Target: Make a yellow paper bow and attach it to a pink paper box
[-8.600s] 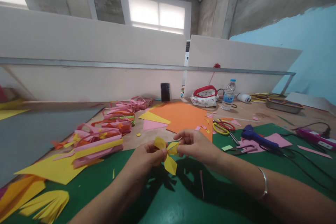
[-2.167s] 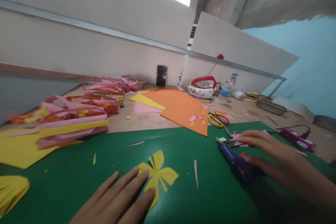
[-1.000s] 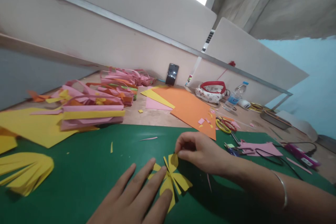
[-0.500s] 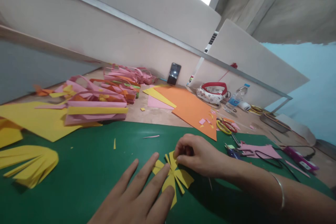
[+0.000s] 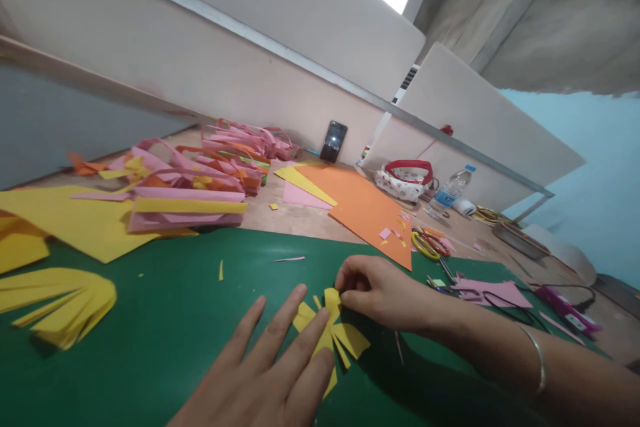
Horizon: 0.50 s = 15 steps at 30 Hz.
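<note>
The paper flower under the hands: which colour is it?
The paper flower is yellow, seen best in the head view, on the green mat.

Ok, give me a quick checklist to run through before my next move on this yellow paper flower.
1. Is the left hand flat, its fingers pressing the yellow paper flower down: ok.
2. Is the right hand pinching the flower's top petal: ok.
3. Is the flower lying on the green mat: ok.
4. Are the scissors lying apart from both hands: ok.
5. Is there glue at the flower's centre: cannot tell.
</note>
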### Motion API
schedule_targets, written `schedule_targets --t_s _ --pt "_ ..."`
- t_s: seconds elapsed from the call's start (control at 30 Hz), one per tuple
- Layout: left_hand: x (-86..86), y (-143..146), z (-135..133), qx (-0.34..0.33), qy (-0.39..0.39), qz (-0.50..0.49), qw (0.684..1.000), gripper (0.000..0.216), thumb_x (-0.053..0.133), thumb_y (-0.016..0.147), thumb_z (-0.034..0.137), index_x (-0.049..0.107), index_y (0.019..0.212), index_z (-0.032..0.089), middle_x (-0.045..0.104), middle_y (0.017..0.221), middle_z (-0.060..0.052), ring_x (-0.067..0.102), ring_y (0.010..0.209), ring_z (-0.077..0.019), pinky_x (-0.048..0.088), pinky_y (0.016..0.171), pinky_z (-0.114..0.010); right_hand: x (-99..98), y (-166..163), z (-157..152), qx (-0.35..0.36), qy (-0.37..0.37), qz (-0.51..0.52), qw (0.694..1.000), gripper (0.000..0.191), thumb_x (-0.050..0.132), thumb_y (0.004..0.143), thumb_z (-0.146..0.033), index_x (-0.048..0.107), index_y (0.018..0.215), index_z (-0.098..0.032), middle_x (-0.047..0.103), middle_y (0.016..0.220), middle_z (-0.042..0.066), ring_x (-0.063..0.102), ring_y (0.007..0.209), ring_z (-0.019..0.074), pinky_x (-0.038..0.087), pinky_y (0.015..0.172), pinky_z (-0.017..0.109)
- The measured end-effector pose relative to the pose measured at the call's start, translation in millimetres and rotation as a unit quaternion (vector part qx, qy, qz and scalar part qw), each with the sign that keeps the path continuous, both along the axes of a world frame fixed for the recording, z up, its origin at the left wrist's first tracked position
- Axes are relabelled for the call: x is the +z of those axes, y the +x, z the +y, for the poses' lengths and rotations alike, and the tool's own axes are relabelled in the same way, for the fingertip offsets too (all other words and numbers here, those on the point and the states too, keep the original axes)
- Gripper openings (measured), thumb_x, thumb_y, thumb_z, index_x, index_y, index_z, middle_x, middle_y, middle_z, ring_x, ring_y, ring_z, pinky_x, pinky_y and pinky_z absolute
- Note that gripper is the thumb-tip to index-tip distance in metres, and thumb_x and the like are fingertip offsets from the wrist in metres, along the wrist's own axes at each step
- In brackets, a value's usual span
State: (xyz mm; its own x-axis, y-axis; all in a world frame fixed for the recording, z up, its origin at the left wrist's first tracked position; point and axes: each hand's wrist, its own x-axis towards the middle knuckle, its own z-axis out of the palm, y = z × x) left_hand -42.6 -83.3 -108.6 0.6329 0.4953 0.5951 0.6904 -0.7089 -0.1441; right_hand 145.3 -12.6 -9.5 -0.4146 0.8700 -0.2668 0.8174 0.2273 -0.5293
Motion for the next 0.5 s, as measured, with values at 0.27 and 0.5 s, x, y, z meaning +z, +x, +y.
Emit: schedule_targets --t_s 0.27,0.5 --pt "-1.4 2.0 -0.5 0.013 0.044 -0.011 0.999 0.033 0.045 0.083 0.034 0.056 0.114 0.030 0.047 0.137 0.002 0.042 0.126 -0.0276 0.019 0.109 -0.045 -0.4 3.0 -4.1 -0.017 -0.030 0.103 0.994 0.009 0.053 0.074 -0.009 0.056 0.079 -0.016 0.055 0.071 -0.002 0.050 0.066 0.0097 0.040 0.058 0.020" --pt "-1.2 2.8 -1.7 0.019 0.030 -0.013 0.999 0.033 0.047 0.081 0.033 0.057 0.112 0.030 0.051 0.134 0.002 0.039 0.128 -0.0290 0.019 0.109 -0.047 -6.5 6.3 -17.1 -0.076 -0.026 0.211 0.974 0.023 0.057 0.070 -0.005 0.049 0.088 -0.017 0.059 0.074 -0.002 0.052 0.064 0.0087 0.042 0.061 0.020"
